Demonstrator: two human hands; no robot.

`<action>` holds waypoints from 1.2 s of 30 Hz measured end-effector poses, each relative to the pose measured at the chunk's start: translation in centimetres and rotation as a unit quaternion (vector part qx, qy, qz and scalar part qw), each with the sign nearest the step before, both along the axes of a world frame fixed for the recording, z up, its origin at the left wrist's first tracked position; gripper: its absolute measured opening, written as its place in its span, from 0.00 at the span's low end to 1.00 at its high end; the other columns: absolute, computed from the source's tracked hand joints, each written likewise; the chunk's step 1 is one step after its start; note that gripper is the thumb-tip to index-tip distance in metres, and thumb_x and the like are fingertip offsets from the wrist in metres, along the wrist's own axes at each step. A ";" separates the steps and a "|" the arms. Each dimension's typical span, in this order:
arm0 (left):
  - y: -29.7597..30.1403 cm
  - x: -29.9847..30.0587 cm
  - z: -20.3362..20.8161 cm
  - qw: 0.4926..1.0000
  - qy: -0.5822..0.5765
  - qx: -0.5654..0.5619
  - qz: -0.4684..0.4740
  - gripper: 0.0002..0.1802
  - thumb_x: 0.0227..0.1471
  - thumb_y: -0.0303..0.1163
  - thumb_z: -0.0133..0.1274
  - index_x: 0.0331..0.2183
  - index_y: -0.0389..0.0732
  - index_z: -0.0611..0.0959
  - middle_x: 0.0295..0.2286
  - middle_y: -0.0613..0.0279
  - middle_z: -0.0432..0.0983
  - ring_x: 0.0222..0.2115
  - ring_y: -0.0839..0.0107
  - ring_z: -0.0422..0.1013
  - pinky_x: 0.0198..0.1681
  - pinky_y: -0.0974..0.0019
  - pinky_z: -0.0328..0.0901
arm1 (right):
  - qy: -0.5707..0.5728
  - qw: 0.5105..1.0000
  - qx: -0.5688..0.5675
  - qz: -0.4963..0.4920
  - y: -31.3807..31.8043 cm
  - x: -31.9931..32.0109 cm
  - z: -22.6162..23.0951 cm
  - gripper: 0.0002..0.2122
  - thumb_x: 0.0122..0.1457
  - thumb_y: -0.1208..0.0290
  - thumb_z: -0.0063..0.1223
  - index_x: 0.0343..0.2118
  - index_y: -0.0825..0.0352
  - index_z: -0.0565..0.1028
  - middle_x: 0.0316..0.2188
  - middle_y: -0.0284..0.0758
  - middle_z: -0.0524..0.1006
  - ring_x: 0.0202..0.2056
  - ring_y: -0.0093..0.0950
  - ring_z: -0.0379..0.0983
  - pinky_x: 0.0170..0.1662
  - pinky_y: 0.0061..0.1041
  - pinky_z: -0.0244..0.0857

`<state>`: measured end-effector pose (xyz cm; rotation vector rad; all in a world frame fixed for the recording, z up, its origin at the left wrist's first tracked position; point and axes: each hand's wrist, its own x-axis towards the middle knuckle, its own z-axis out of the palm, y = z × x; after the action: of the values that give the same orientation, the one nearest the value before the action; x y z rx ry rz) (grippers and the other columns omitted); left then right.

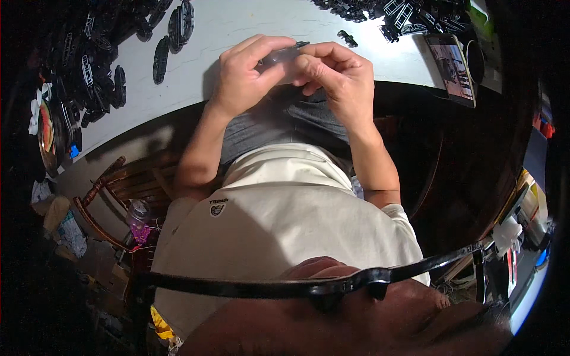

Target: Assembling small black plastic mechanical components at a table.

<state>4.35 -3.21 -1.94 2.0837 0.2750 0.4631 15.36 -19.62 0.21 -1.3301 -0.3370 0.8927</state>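
Glasses: a black frame (237, 288) crosses the lower part of the view, nearest the camera, with the pale shirt (285, 219) beyond it.
Small part: a greyish, dark-tipped piece (280, 56) sits between the two hands, just over the near edge of the table (237, 18).
Left hand: thumb and index finger of the left hand (242, 74) are clamped on the piece, index along its far side, thumb on the near side.
Right hand: thumb and index tips of the right hand (344, 77) come together at the piece's right end (whether they grip it, I cannot tell).
Black parts: one heap (89, 65) lies on the left, another (409, 18) at the far right, near a single loose part (347, 38).
Phone: a lit phone (451, 68) leans at the right.
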 end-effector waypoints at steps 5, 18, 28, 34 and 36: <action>0.1 0.1 -0.2 1.000 -0.004 0.021 -0.016 0.20 0.47 0.22 0.65 0.45 0.42 0.86 0.37 0.59 0.84 0.37 0.65 0.81 0.41 0.66 0.73 | -0.012 0.999 -0.034 0.028 0.4 0.0 -0.1 0.07 0.64 0.72 0.62 0.40 0.70 0.83 0.30 0.32 0.84 0.28 0.18 0.79 0.29 0.17 0.72; 2.0 -0.8 0.3 0.983 0.025 -0.131 -0.125 0.12 0.59 0.26 0.58 0.44 0.35 0.85 0.40 0.56 0.84 0.43 0.67 0.79 0.48 0.66 0.71 | -0.211 0.964 -0.144 0.078 -0.1 0.7 -0.8 0.15 0.60 0.62 0.66 0.40 0.70 0.83 0.24 0.40 0.82 0.24 0.26 0.79 0.30 0.26 0.71; 2.5 -2.4 1.6 0.997 0.070 0.035 -0.015 0.18 0.54 0.30 0.65 0.47 0.38 0.85 0.38 0.58 0.83 0.40 0.67 0.78 0.47 0.65 0.71 | -0.407 0.869 -0.136 0.245 -2.1 0.5 -0.1 0.18 0.57 0.55 0.67 0.35 0.67 0.82 0.24 0.41 0.81 0.25 0.37 0.80 0.30 0.34 0.74; 7.3 -1.7 0.1 0.827 0.129 0.466 0.286 0.25 0.53 0.47 0.65 0.50 0.46 0.84 0.57 0.55 0.70 0.60 0.52 0.62 0.61 0.46 0.60 | -0.542 0.806 -0.225 -0.074 -2.8 1.8 -1.3 0.11 0.59 0.63 0.66 0.39 0.63 0.81 0.29 0.36 0.80 0.24 0.32 0.79 0.26 0.29 0.73; 8.4 -2.0 -0.5 0.823 0.125 0.481 0.274 0.22 0.54 0.45 0.64 0.49 0.47 0.85 0.56 0.54 0.72 0.60 0.50 0.64 0.62 0.46 0.60 | -0.586 0.750 -0.274 -0.140 -2.8 3.0 -1.8 0.12 0.57 0.68 0.66 0.43 0.61 0.80 0.35 0.36 0.79 0.30 0.35 0.80 0.29 0.35 0.74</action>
<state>2.37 5.18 -2.41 3.0681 0.9787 0.7750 18.39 -22.40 -1.63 -2.3332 -0.8439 -0.2726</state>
